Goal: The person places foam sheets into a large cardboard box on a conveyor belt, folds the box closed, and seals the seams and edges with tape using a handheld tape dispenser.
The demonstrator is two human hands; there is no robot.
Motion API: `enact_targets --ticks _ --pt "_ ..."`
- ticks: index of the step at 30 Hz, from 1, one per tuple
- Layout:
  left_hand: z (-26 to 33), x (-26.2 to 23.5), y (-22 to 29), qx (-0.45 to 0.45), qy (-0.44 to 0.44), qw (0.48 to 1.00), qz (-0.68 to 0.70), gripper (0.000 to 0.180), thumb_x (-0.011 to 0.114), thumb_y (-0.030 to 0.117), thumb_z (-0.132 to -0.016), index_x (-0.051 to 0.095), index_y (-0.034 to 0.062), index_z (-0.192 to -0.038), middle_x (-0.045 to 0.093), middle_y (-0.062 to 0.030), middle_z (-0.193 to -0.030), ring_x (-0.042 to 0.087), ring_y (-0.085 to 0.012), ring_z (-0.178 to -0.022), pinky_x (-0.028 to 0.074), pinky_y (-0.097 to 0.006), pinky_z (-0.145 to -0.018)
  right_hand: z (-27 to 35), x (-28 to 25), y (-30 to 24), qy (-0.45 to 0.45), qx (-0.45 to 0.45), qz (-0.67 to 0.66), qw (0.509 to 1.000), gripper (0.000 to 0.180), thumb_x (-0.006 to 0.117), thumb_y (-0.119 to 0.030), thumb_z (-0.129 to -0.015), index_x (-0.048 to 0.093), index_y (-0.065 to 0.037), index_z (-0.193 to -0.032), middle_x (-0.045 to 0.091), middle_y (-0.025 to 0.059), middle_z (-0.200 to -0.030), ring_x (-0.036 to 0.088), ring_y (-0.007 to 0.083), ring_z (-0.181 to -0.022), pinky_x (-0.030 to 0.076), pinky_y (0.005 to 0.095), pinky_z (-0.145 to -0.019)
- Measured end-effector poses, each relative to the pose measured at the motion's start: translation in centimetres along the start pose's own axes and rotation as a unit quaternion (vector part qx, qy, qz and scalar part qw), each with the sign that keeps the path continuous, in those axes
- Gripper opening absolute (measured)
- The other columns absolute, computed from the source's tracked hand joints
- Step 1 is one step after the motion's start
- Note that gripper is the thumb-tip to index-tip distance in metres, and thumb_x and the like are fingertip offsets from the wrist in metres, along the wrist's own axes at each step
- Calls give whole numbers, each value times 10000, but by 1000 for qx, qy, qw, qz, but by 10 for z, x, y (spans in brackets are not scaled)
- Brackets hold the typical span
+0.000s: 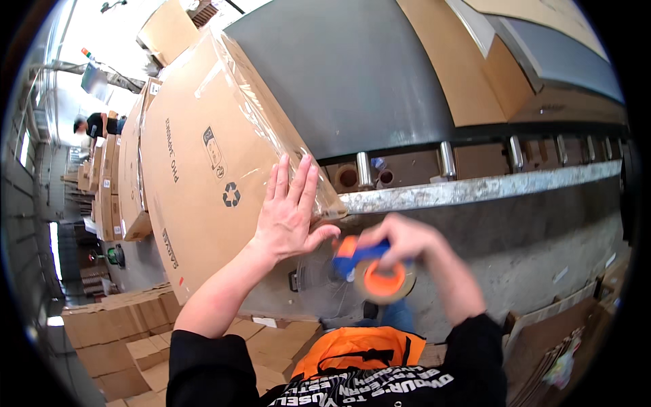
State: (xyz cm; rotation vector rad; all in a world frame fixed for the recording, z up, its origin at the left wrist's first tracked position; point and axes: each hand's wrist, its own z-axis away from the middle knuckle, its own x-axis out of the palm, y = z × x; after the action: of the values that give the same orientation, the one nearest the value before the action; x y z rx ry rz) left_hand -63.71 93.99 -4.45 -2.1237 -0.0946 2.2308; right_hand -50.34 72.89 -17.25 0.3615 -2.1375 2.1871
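My left hand (288, 214) lies flat on the edge of a large brown cardboard box (203, 156), its fingers stretched out. Shiny clear tape (254, 102) runs along the long edge of the box. Just right of the box corner, my right hand (407, 237) grips a blue and orange tape dispenser (359, 258) with a tape roll on an orange hub. Motion blurs this hand and the dispenser. The dispenser stands apart from the box, close to my left thumb. Whether a strip of tape hangs from it, I cannot tell.
The box rests by a dark grey conveyor bed (339, 74) with metal rollers (447, 159) and a worn steel rail (475, 190). Another open carton (475, 81) sits at upper right. Stacked cardboard (115, 325) fills the lower left. A person (95, 125) stands far left near more boxes.
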Motion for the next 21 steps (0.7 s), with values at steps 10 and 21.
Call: enact_targets --ticks 10,21 --pt "-2 0 -11 -15 -4 1000 24 932 799 411 -648 436 -18 -1391 268 -210 -1546 162 -506 -1428 147 -569 -1176 -29 59 -43 -38 211 353 911 399 630 -264 -554 735 -90 -897 694 198 -880 690 360 -829 550 442 -771" --pt "-3 2 -12 -23 10 998 62 946 783 443 -659 411 48 -1434 279 -168 -1556 190 -507 -1420 161 -558 -1178 -88 -124 -40 147 95 -80 981 665 628 35 -595 655 -53 -1254 703 81 -1042 650 128 -883 524 273 -832"
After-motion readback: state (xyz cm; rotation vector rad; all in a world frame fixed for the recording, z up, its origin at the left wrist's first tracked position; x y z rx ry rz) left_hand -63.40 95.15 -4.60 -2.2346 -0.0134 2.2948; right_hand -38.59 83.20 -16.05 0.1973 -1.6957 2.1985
